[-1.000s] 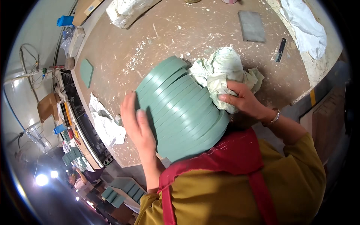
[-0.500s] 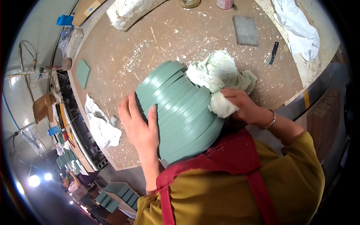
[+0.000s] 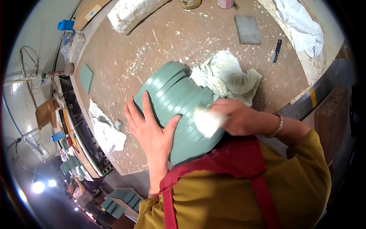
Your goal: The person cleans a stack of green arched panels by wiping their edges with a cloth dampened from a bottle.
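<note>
A stack of glossy sage-green strips or panels [image 3: 173,95], overlapping like slats, lies at the table's near side against my red apron. My left hand [image 3: 154,135] rests on its left side, fingers spread and thumb stretched over the strips. In my right hand [image 3: 244,118] is a folded whitish cloth [image 3: 209,121], blurred by motion, over the right part of the stack. The fingertips behind that cloth are partly hidden. A larger crumpled white rag [image 3: 223,74] lies just beyond, by the stack's far right edge.
On the scuffed brown table [image 3: 175,42] are a grey block [image 3: 248,29], a small dark tool [image 3: 277,51], a green offcut [image 3: 86,79] and a white cloth [image 3: 105,128]. A wrapped white bundle [image 3: 131,13] and a pink can [image 3: 225,4] stand far off. Another person [image 3: 78,187] is at lower left.
My right hand has swept left across the green strips with the folded cloth. My left hand has shifted a little right onto the stack, its fingers wider apart.
</note>
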Motion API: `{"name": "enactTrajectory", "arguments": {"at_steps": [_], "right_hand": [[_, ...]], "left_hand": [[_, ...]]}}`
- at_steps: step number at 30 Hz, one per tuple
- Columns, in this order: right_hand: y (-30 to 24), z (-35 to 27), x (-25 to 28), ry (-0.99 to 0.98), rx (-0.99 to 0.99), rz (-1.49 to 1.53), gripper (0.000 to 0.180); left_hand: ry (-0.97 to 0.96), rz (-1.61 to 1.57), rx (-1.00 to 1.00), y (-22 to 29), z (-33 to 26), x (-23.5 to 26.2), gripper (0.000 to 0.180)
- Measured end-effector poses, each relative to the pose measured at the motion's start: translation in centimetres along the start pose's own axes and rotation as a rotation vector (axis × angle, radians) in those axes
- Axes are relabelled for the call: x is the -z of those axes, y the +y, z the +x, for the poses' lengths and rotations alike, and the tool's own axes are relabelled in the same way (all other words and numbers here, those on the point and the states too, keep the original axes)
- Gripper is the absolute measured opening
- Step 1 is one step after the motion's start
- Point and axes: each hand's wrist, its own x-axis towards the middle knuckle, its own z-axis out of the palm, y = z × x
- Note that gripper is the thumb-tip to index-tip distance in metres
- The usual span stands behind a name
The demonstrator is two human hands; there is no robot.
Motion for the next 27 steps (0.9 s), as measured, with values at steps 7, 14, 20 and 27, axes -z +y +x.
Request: {"name": "enactTrajectory", "arguments": {"at_steps": [7, 14, 20, 27], "right_hand": [[1.4, -1.1, -0.6, 0.203, -0.016, 0.012, 0.023], [0.6, -0.5, -1.1, 0.105, 0.081, 0.015, 0.028], [-0.7, 0.2, -1.0, 0.059, 0.156, -0.129, 0.028], [4.6, -3.9, -1.5, 0.182, -0.199, 0.001, 0.022]], "left_hand": [[0.01, 0.004, -0.008, 0.2, 0.3, 0.4, 0.092], [0.005, -0.006, 0.016, 0.2, 0.5, 0.6, 0.087], [0.022, -0.031, -0.008, 0.1, 0.7, 0.2, 0.084], [0.033, -0.015, -0.002, 0.4, 0.8, 0.2, 0.082]]}}
